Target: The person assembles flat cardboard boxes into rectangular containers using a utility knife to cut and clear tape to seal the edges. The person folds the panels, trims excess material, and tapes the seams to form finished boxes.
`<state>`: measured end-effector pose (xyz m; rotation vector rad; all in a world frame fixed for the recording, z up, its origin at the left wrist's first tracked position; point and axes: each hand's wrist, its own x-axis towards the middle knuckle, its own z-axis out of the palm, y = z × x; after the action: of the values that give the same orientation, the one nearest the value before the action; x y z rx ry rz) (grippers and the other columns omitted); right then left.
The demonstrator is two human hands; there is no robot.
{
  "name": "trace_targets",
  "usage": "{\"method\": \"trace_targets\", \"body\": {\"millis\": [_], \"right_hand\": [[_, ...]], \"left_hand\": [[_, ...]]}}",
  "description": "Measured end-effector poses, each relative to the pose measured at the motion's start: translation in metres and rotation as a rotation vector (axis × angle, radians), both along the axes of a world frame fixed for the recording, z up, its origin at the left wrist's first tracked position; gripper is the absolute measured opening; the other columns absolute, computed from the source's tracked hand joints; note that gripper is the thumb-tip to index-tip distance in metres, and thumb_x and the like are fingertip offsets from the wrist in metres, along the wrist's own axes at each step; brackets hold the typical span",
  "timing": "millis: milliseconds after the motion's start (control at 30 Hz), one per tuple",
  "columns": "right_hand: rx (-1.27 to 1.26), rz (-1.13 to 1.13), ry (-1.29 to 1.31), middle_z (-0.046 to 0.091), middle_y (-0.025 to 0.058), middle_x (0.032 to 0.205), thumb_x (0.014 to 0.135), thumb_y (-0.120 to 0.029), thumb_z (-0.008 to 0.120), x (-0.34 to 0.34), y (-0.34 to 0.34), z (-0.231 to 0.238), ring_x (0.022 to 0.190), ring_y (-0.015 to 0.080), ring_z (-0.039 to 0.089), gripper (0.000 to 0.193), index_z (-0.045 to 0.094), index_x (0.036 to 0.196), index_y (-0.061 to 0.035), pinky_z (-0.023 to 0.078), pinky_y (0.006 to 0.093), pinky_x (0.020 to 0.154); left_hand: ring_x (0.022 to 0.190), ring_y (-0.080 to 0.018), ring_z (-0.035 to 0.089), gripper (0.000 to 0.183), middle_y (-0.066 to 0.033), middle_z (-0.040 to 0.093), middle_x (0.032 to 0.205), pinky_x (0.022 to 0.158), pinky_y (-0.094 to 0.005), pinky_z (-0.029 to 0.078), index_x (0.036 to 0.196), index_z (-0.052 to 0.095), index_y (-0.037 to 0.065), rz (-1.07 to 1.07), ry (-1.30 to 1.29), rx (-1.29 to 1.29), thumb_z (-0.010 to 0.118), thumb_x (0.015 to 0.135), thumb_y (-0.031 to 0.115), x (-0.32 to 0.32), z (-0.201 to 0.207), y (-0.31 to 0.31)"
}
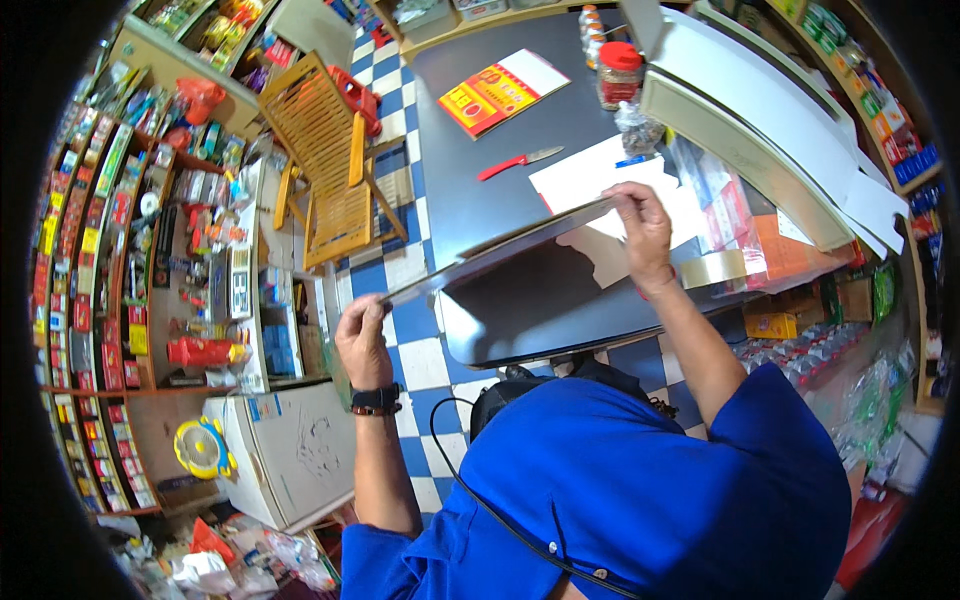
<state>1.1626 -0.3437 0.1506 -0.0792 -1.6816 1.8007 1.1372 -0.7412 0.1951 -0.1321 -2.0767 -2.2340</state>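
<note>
A thin, flat board point(505, 240), seen almost edge-on, is held up over the near part of the grey table point(455, 195) and throws a dark shadow there. My left hand point(364, 345), with a dark band on its wrist, pinches the board's left end beyond the table's left edge. The right end is gripped between the thumb and fingers of my right hand point(645, 232), above a white sheet point(570, 180). Farther back lie a red-handled knife point(520, 162) and a red and yellow printed sheet point(490, 97). The board's material is unclear.
A red-lidded jar point(620, 75) and a clear bag of dark bits point(638, 130) stand at the back right. Nearer are a roll of tape point(712, 267) and a large pale panel point(750, 150). A slatted wooden chair point(335, 170) is left of the table, beside packed shelves point(110, 270).
</note>
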Motion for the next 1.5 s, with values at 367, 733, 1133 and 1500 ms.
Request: {"method": "trace_targets", "body": {"millis": [367,733,1133,1500], "right_hand": [[0.686,0.29,-0.283,0.069,0.0094,0.108,0.085,-0.001,0.069,0.076,0.051,-0.101,0.105,0.027,0.064,0.009,0.064,0.092,-0.0042,0.05,0.035,0.092],[1.18,0.315,-0.269,0.063,0.0109,0.119,0.081,-0.008,0.073,0.106,0.035,-0.148,0.115,0.0308,0.057,0.025,0.064,0.104,-0.0066,0.045,0.0439,0.097],[1.333,0.538,-0.179,0.062,0.0094,0.105,0.085,-0.013,0.07,0.092,-0.016,-0.153,0.101,0.0284,0.061,0.018,0.062,0.099,-0.0071,0.048,0.0393,0.088],[1.218,0.574,-0.526,0.066,0.0114,0.092,0.09,-0.017,0.067,0.069,-0.032,-0.162,0.095,0.0281,0.063,0.012,0.066,0.094,-0.0061,0.05,0.0404,0.085]], "left_hand": [[0.112,-0.0314,0.064,0.016,-0.0101,0.071,0.11,0.096,-0.0399,0.051,0.098,0.067,0.004,-0.38,0.241,-0.76,0.069,0.084,-0.004,0.041,-0.101,-0.002],[0.112,-0.0357,0.062,0.003,-0.0123,0.068,0.11,0.09,-0.0425,0.054,0.091,0.063,0.002,-0.52,0.341,-1.105,0.063,0.089,0.004,0.066,-0.173,-0.005],[0.099,-0.0273,0.062,0.011,-0.0057,0.065,0.103,0.084,-0.0396,0.052,0.095,0.066,0.009,-0.556,0.516,-1.163,0.067,0.085,0.009,0.079,-0.195,0.016],[0.088,-0.0352,0.063,0.013,-0.0153,0.067,0.087,0.081,-0.0431,0.052,0.076,0.071,0.003,-0.418,0.181,-1.092,0.063,0.084,0.009,0.073,-0.195,0.032]]}}
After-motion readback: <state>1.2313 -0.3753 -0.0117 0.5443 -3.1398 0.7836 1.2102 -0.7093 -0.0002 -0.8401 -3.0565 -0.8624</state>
